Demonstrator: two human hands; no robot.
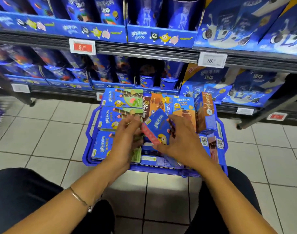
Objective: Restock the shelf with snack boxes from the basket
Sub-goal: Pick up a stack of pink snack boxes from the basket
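A blue plastic basket (87,132) sits on the tiled floor in front of the shelf (144,54), filled with snack boxes. My right hand (181,144) grips a blue snack box with a pink side (157,129), tilted up above the basket's middle. My left hand (127,139) lies over the left column of blue-and-green boxes (122,99), its fingers curled round the right edge of the blue-and-green box (102,146) nearest me, close to the pink-sided box. Motion blur hides the fingertips.
Orange-fronted boxes (183,107) lie at the basket's back, and a brown-sided box (205,112) stands upright at its right. Blue cookie cups and cartons fill the shelves above. Price tags (212,60) hang on the shelf rails. My knees flank the basket.
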